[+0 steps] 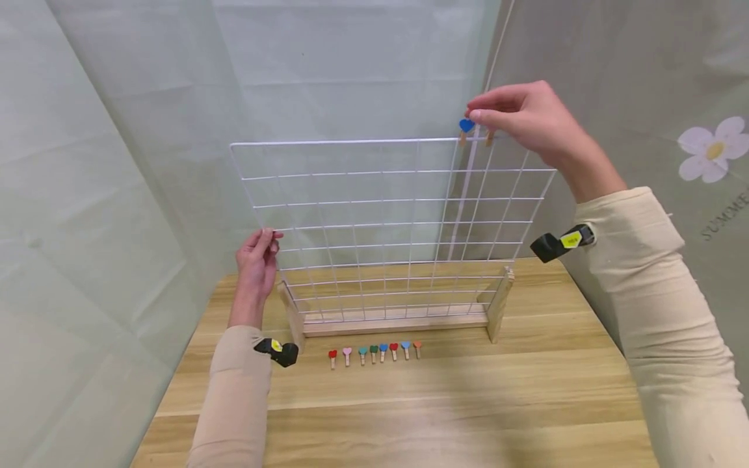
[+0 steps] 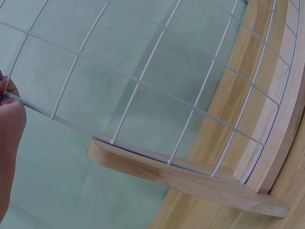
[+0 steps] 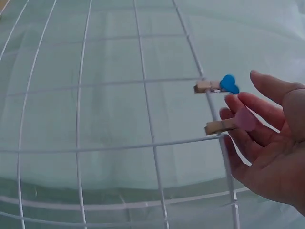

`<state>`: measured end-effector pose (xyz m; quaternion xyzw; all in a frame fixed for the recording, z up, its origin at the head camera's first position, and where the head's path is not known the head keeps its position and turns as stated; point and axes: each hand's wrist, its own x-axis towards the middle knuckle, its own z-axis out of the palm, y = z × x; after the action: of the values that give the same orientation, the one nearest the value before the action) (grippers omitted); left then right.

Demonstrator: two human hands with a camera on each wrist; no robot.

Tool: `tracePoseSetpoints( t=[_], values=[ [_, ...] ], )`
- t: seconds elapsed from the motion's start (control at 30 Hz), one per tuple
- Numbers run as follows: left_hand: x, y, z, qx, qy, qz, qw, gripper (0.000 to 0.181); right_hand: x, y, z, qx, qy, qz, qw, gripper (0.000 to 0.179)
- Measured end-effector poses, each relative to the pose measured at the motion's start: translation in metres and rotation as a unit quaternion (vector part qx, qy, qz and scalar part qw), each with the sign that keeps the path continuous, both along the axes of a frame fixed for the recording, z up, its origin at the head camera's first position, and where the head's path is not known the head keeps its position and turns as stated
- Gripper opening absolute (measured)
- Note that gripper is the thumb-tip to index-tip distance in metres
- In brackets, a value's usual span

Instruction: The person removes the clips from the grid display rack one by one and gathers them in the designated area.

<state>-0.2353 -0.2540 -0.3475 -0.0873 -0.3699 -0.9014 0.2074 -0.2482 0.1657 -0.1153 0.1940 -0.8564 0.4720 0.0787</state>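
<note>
A white wire grid [image 1: 352,200] stands upright in a wooden stand [image 1: 496,305]. My left hand [image 1: 257,257] pinches the grid's left edge wire; the left wrist view shows just the thumb and part of the fingers there. Two small wooden clothespins are clipped on the top wire near its right end: one with a blue heart [image 3: 229,84], the other with a pink heart [image 3: 246,119]. Around these clothespins is my right hand [image 1: 523,120], its thumb apart from the fingers and holding neither. Some fingers pass behind the pink-heart clothespin in the right wrist view.
Several heart clothespins [image 1: 374,351] in red, pink, green, blue and orange lie in a row on the wooden table [image 1: 374,416], in front of the stand. Pale curtains [image 1: 146,130] hang behind and at the sides; the right one bears a printed flower [image 1: 714,151].
</note>
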Motion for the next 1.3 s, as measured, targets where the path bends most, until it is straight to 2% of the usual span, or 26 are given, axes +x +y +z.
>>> tracePoseSetpoints(
  t=[0.13, 0.23, 0.37, 0.6, 0.73, 0.9, 1.0, 1.07, 1.2, 1.3],
  values=[
    [0.0, 0.001, 0.0, -0.005, 0.003, -0.001, 1.0, 0.014, -0.009, -0.004, 0.001, 0.033, -0.019, -0.005, 0.9993, 0.042],
    [0.001, 0.002, -0.001, -0.006, 0.005, -0.006, 0.9999, 0.014, -0.011, -0.004, 0.0, 0.031, -0.019, -0.006, 0.9993, 0.036],
    [0.001, 0.004, 0.0, -0.011, 0.005, -0.008, 0.9999, 0.015, -0.01, -0.003, -0.002, 0.035, -0.005, -0.004, 0.9994, 0.029],
    [0.001, 0.006, 0.001, -0.012, 0.01, -0.005, 0.9999, 0.016, -0.007, -0.005, -0.002, 0.081, 0.024, -0.014, 0.9963, 0.03],
    [0.001, 0.006, 0.002, -0.007, 0.014, -0.004, 0.9999, 0.017, -0.006, -0.008, -0.003, 0.076, 0.034, -0.019, 0.9963, 0.025],
    [0.001, 0.005, 0.002, -0.007, 0.0, 0.004, 1.0, 0.016, -0.005, -0.011, -0.005, 0.076, 0.064, -0.027, 0.9947, 0.019],
    [0.002, 0.004, 0.001, -0.01, -0.005, 0.011, 0.9999, 0.018, -0.003, -0.014, -0.005, 0.057, 0.093, -0.04, 0.9932, 0.013],
    [0.002, 0.003, 0.0, -0.008, -0.004, 0.011, 0.9999, 0.019, -0.001, -0.015, -0.002, 0.011, 0.111, -0.046, 0.9927, 0.007],
    [0.003, 0.002, 0.001, 0.003, 0.002, 0.008, 1.0, 0.018, 0.005, -0.016, 0.007, -0.085, 0.162, -0.044, 0.9821, 0.006],
    [0.004, 0.0, 0.002, 0.012, 0.004, 0.008, 0.9999, 0.015, 0.01, -0.016, 0.01, -0.1, 0.187, -0.038, 0.9766, 0.012]
  ],
)
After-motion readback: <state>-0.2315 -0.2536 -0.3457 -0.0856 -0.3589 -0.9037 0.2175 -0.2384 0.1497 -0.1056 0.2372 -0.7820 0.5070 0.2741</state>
